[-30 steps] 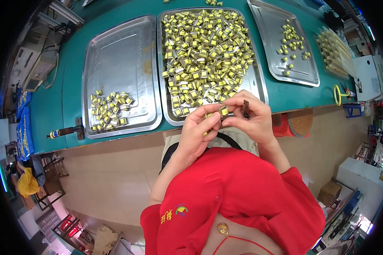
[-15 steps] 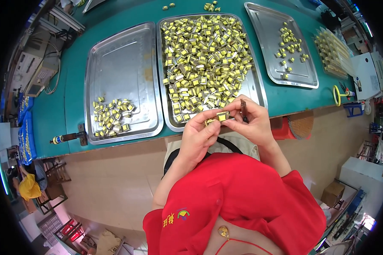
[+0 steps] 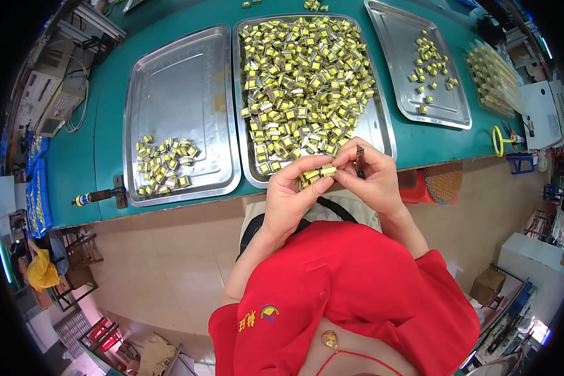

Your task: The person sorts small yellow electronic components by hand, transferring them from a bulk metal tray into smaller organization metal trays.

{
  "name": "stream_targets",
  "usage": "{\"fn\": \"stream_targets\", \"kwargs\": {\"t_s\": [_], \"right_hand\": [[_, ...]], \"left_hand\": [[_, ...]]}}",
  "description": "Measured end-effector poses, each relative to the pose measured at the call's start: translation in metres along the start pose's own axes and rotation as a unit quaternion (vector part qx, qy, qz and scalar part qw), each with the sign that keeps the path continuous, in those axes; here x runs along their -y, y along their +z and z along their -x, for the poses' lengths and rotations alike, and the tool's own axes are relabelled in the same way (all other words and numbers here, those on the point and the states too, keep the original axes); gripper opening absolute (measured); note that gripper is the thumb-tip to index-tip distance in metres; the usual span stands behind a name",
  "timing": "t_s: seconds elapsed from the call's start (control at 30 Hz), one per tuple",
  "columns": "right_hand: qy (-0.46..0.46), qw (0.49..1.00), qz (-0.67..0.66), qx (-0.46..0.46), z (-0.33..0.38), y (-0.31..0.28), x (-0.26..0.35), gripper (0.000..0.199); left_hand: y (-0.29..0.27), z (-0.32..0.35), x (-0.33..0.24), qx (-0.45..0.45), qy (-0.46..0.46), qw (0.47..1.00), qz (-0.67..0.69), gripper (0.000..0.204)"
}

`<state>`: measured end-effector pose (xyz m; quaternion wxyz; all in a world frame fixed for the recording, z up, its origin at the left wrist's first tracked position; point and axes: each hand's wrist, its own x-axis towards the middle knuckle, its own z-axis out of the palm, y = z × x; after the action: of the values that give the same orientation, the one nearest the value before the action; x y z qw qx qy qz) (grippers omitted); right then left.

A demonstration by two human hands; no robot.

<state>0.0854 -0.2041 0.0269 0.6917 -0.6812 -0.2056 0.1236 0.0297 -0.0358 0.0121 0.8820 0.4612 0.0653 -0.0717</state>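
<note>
Both hands meet over the front edge of the middle metal tray (image 3: 385, 135), which is heaped with small yellow-wrapped transformers (image 3: 307, 81). My left hand (image 3: 287, 199) is closed round a few of the same transformers; one transformer (image 3: 328, 170) sits at its thumb and fingertips. My right hand (image 3: 377, 183) pinches that transformer's other side with thumb and forefinger. A slim dark brown tool (image 3: 360, 161) is also held in the right hand, upright between the fingers; its kind is not clear.
To the left, a metal tray (image 3: 175, 81) carries a small pile of transformers (image 3: 164, 164). Another metal tray (image 3: 395, 62) at the right holds scattered ones. Plastic trays of parts (image 3: 492, 75) stand farther right. A clamp-like fixture (image 3: 100, 197) is at the table's left front edge.
The transformer at my fingertips has turned, showing a different side. More transformers now show in my left hand. The view has shifted slightly.
</note>
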Motion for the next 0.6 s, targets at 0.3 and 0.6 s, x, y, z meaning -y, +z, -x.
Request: {"fn": "stream_targets", "kwargs": {"t_s": [0.3,0.6], "right_hand": [[0.023,0.999,0.037,0.016,-0.001,0.000,0.002,0.025],[0.034,0.976,0.213,-0.018,0.003,-0.023,0.011,0.012]], "left_hand": [[-0.002,0.000,-0.002,-0.011,0.031,0.998,-0.049,0.030],[-0.016,0.003,-0.016,-0.055,0.038,0.995,-0.071,0.033]]}}
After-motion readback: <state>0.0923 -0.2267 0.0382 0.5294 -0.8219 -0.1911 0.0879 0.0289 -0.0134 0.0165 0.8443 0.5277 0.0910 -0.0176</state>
